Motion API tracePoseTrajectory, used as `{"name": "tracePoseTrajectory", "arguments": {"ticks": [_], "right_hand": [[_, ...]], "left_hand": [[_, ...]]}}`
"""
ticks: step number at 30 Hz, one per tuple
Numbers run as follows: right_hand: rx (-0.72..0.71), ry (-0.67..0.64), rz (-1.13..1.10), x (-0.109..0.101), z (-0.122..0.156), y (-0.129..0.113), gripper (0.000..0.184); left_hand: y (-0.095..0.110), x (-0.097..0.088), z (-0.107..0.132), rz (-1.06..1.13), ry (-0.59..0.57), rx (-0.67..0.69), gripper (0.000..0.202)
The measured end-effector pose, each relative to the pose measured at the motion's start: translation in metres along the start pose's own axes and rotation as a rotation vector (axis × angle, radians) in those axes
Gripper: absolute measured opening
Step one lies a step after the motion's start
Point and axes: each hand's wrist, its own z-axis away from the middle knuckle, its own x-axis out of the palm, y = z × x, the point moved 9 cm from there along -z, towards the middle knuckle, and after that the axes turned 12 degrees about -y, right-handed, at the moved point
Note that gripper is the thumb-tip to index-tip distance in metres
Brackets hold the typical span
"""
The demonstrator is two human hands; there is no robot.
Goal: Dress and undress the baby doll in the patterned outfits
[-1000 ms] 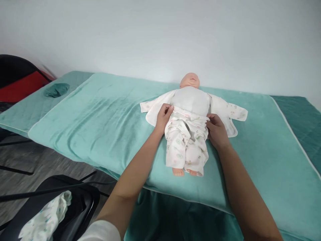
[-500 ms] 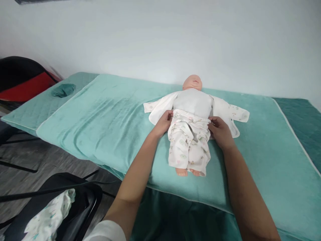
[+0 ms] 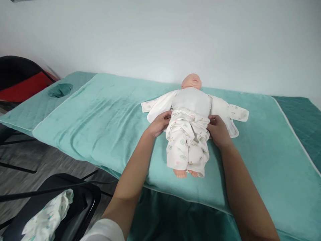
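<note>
Flanking the doll (image 3: 192, 100), left hand (image 3: 157, 124) and right hand (image 3: 218, 130) each pinch its trousers (image 3: 187, 144).

Left hand (image 3: 157, 124) slid lower along side of pants (image 3: 187, 144) waistband; pants fabric now smoother, less bunched.

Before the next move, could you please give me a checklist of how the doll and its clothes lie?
1. Doll flat on its back on the towel: ok.
2. Left hand at the waistband of the trousers: ok.
3. Right hand at the waistband's other side: ok.
4. Both feet out of the trouser legs: ok.
5. Jacket closed over the chest: not ok, it lies open.
6. Fingers pinching the cloth: cannot tell.
</note>
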Motion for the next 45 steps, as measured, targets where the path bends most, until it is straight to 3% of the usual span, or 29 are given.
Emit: {"name": "tracePoseTrajectory", "arguments": {"ticks": [6,12,15,18,24,28,31,35,40,45], "right_hand": [[-0.031,-0.013,0.016,0.005,-0.003,-0.001,0.03],[-0.062,0.001,-0.101,0.01,-0.009,0.001,0.031],[-0.087,0.035,-0.09,0.011,-0.01,-0.004,0.029],[-0.117,0.06,-0.079,0.01,-0.011,-0.01,0.028],[-0.133,-0.015,-0.043,0.009,-0.014,-0.007,0.032],[-0.15,-0.035,-0.031,0.008,-0.01,-0.003,0.027],[-0.2,0.066,0.116,0.004,0.001,-0.013,0.024],[-0.445,0.187,0.363,0.006,0.025,-0.048,0.022],[-0.54,0.032,0.468,0.017,0.031,-0.062,0.009],[-0.494,-0.047,0.583,0.019,0.022,-0.059,0.024]], "left_hand": [[0.002,-0.001,0.0,-0.041,0.085,0.008,0.03],[0.01,-0.003,-0.001,-0.073,0.288,0.094,0.023],[0.009,-0.003,-0.003,-0.062,0.335,0.093,0.022],[0.006,-0.003,-0.007,-0.035,0.334,0.088,0.023],[0.004,-0.001,-0.011,-0.023,0.246,0.146,0.024],[0.011,-0.004,-0.004,-0.173,0.32,0.206,0.024],[0.022,-0.006,0.006,-0.249,0.384,0.298,0.021],[0.042,-0.003,0.021,-0.409,0.428,0.44,0.014],[0.049,0.007,0.02,-0.536,0.33,0.466,0.02],[0.043,0.007,0.007,-0.543,0.237,0.434,0.039]]}}
